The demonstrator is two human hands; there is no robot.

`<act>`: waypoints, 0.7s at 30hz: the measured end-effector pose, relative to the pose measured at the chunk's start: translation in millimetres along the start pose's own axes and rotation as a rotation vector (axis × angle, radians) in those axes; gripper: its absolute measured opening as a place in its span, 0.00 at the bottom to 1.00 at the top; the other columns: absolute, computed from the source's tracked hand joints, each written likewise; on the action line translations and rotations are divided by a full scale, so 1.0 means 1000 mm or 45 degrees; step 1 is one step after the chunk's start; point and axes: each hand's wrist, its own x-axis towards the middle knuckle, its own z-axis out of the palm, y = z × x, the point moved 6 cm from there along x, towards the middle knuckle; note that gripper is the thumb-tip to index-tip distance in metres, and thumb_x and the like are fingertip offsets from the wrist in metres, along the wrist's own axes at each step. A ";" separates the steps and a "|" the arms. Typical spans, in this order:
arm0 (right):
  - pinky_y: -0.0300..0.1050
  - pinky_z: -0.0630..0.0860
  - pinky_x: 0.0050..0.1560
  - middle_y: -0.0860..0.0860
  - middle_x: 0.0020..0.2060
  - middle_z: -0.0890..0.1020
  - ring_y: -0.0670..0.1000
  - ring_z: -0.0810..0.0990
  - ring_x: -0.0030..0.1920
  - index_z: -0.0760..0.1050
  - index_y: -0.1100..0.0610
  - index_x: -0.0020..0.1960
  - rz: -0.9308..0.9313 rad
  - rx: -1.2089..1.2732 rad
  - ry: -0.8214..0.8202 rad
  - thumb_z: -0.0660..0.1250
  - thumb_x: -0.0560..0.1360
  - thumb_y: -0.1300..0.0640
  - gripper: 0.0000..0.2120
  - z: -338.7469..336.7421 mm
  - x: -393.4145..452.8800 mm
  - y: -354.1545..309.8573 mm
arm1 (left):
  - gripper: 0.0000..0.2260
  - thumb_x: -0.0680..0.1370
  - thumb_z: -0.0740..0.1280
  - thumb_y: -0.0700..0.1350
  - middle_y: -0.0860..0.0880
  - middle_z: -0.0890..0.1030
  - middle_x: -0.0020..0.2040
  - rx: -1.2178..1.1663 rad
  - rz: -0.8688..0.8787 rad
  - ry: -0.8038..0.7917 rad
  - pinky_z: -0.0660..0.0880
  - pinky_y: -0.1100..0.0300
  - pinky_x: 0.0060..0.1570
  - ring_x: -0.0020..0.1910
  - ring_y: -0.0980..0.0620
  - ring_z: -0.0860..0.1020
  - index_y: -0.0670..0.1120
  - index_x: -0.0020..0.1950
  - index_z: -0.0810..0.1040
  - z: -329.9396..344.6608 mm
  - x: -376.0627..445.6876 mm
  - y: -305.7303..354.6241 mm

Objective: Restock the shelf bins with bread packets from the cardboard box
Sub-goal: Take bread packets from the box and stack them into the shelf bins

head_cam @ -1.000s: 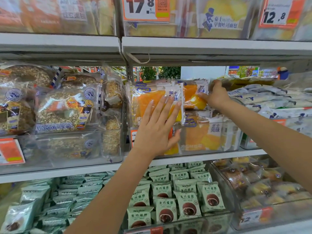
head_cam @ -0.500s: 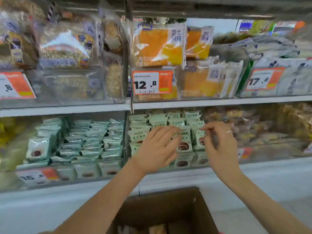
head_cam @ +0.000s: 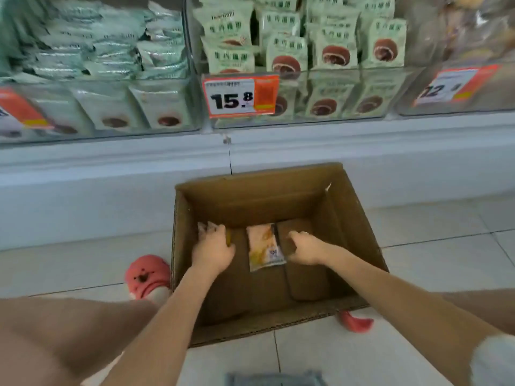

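We looked down into an open brown cardboard box [head_cam: 345, 227] that stood on the pale tiled floor [head_cam: 434, 263] just before the white base of the shelf [head_cam: 362, 162]. Inside it lay one clear bread packet with orange-yellow bread and a white label [head_cam: 264, 247], flat on the bottom near the middle, and a second clear packet [head_cam: 204, 227] against the left wall — most of it hidden. Our left hand [head_cam: 213, 250] was on that second packet, fingers curled over it, though whether they truly gripped it we could not tell. Our right hand [head_cam: 305, 247] hung just right of the middle packet with fingers loosely bent, holding nothing. Above, the clear plastic shelf bin in the middle [head_cam: 362, 76] held upright pale green packets showing a brown round cake [head_cam: 335, 47], with an orange-and-white price tag reading 15.8 [head_cam: 241, 96] on its front. The bin to the left [head_cam: 178, 82] held more pale green packets, many lying flat — the one to the right [head_cam: 418, 87] was too blurred to read. A pink slipper [head_cam: 147, 275] showed beside the box.
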 end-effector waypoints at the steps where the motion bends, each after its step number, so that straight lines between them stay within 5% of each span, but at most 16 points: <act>1: 0.43 0.66 0.62 0.57 0.68 0.70 0.56 0.70 0.66 0.64 0.60 0.71 -0.004 -0.003 -0.095 0.61 0.80 0.53 0.23 0.011 0.012 -0.003 | 0.21 0.79 0.61 0.48 0.41 0.67 0.69 -0.152 -0.134 -0.037 0.70 0.47 0.63 0.65 0.40 0.69 0.45 0.70 0.65 0.010 0.001 -0.015; 4: 0.43 0.70 0.59 0.55 0.66 0.73 0.56 0.74 0.62 0.65 0.58 0.70 0.044 0.058 -0.159 0.64 0.78 0.51 0.23 0.038 0.053 -0.009 | 0.25 0.78 0.64 0.46 0.39 0.68 0.66 -0.408 -0.425 -0.009 0.69 0.47 0.63 0.64 0.38 0.70 0.41 0.73 0.62 0.032 0.002 -0.045; 9: 0.48 0.72 0.56 0.60 0.64 0.72 0.60 0.73 0.62 0.55 0.59 0.74 0.052 0.278 -0.133 0.66 0.76 0.58 0.31 0.076 0.093 -0.057 | 0.25 0.79 0.64 0.48 0.40 0.69 0.68 -0.545 -0.545 -0.117 0.69 0.48 0.64 0.66 0.40 0.70 0.43 0.73 0.61 0.064 0.006 -0.052; 13: 0.50 0.71 0.59 0.62 0.66 0.67 0.63 0.73 0.62 0.47 0.48 0.76 -0.079 0.316 -0.097 0.60 0.76 0.65 0.35 0.098 0.112 -0.092 | 0.26 0.80 0.62 0.45 0.39 0.65 0.70 -0.401 -0.582 -0.122 0.69 0.49 0.62 0.65 0.39 0.70 0.42 0.75 0.56 0.070 0.007 -0.058; 21: 0.63 0.66 0.62 0.57 0.76 0.48 0.64 0.52 0.73 0.52 0.45 0.75 -0.227 -0.538 0.069 0.62 0.78 0.58 0.31 0.108 0.131 -0.108 | 0.10 0.81 0.58 0.42 0.43 0.77 0.57 -0.082 -0.590 -0.450 0.75 0.52 0.52 0.55 0.44 0.77 0.43 0.59 0.75 0.097 0.000 -0.064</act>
